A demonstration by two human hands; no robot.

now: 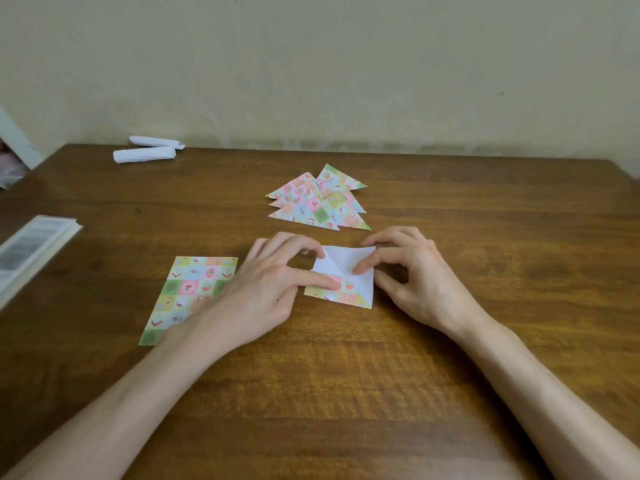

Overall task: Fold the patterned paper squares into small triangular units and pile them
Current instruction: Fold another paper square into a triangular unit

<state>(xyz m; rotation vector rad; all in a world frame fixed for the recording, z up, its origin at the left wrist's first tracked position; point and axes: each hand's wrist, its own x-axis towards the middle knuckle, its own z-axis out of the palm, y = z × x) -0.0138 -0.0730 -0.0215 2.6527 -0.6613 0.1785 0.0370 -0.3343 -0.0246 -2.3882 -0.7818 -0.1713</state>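
L fingers (pixel 318 282), R fingers (pixel 367 265) press down on paper square (pixel 349 294), no grip.

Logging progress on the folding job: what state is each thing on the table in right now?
paper square, partly folded, white side up, patterned flap showing
left hand, forefinger pressing the flap
right hand, forefinger pressing the white face
triangle pile, folded, overlapping
patterned sheet, flat, unfolded
white rolls, rolled up, lying side by side

Partly folded square (pixel 341 278) at worktop (pixel 485 237) centre; triangle pile (pixel 317 202) behind it, unfolded sheets (pixel 187 296) left, paper rolls (pixel 145 154) far rear left.
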